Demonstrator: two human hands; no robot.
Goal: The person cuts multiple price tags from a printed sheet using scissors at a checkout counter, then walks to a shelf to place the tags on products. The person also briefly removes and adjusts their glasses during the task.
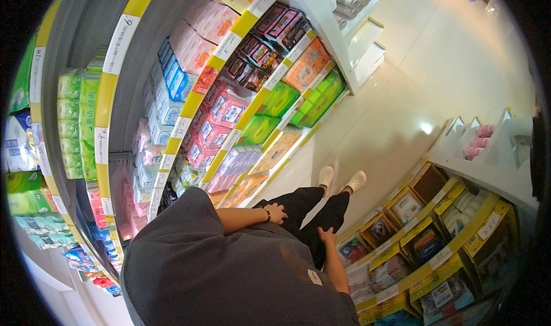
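Observation:
My left hand [276, 213], with a dark beaded bracelet at the wrist, rests against the upper leg of my black trousers [304, 202]. Its fingers lie loosely bent, and nothing shows in them. My right hand [327, 236] touches the other trouser leg, fingers slightly apart and holding nothing I can see. Both arms come out of a dark grey T-shirt [229, 268]. Cream clogs [356, 181] are on my feet on the floor. To the left stands a shelf unit with pink tissue packs [221, 111] and green packs [278, 100], out of both hands' touch.
Shelf edges with yellow strips [209, 88] run close along my left. On my right, a low curved rack [427, 222] holds yellow-edged boxes of packaged goods. Pale floor tiles [396, 108] stretch ahead between them. A white shelf [488, 162] with pink rolls stands beyond the rack.

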